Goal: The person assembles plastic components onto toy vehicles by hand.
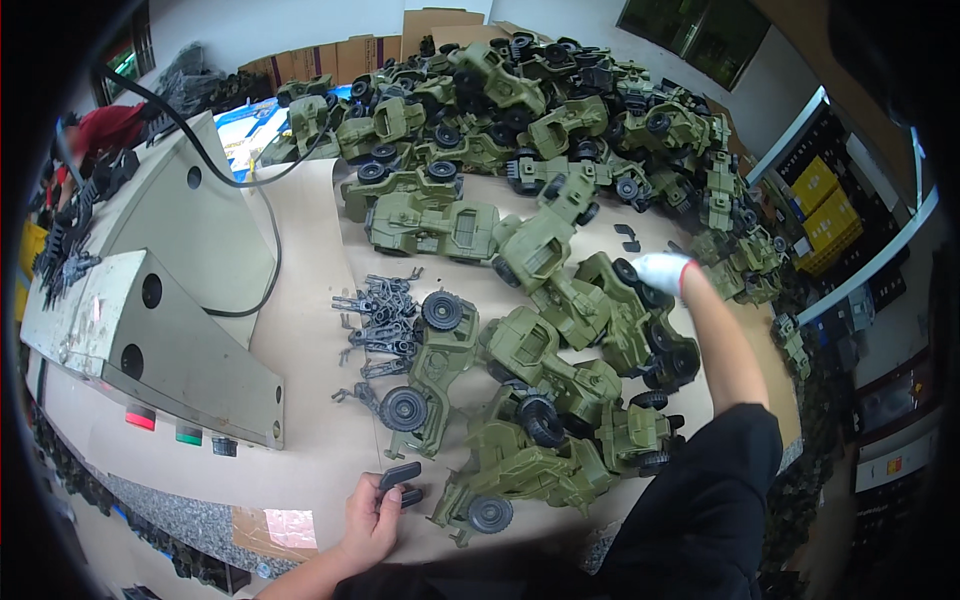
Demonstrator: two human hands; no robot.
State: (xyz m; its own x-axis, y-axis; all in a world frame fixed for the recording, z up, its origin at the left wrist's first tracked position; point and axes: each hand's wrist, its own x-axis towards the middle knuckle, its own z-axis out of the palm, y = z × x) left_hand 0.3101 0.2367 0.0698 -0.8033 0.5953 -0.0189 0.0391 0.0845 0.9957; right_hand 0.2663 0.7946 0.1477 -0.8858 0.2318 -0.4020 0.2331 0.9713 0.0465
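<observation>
Near the front edge of the table, my left hand (368, 522) pinches a black plastic part (400, 476) between thumb and fingers. The part looks like two dark slabs with a gap, and my fingers cover some of it. Farther off to the right, my right hand (662, 273), in a white glove, is closed at the upper wheels of a tilted green toy jeep (622, 325). Several more green toy jeeps, one of them (525, 345) in the middle, lie crowded between my hands. Some rest on their sides with black wheels outward.
Grey toy gun parts (385, 325) lie in a small heap left of the jeeps. A large pile of toy jeeps (560, 110) fills the far side. Small black pieces (627, 238) lie beyond my right hand. At left stands a beige machine (180, 340) with buttons and a cable (272, 250).
</observation>
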